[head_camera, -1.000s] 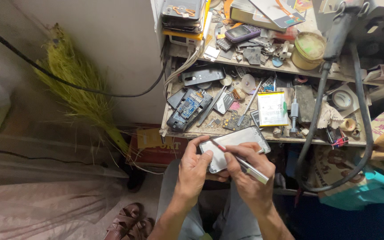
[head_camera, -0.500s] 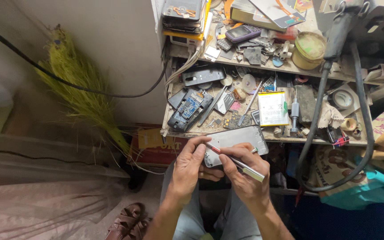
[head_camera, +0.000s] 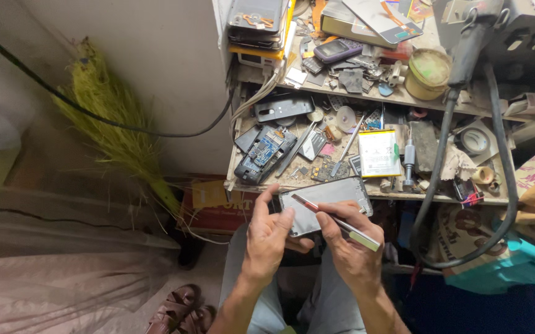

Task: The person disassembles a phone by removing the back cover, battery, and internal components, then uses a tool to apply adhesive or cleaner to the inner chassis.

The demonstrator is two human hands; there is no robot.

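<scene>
While the left hand grips the phone over the lap, just below the bench edge, right hand pinches a screwdriver, tip on the phone's back. Step looks like unscrewing; next calls for steady tip seating.

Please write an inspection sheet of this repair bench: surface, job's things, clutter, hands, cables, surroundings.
Surface: dusty wooden bench, crowded.
Job's things: flat grey phone panel; thin red-tipped hand tool, tip on the panel.
Clutter: opened phone with blue circuit board, white-and-yellow flat battery, round yellowish tin.
Hands: left hand holds the panel; right hand has its grip on the tool.
Cables: thick black cable; thin black wire.
Surroundings: green straw broom, brown sandals.
</scene>
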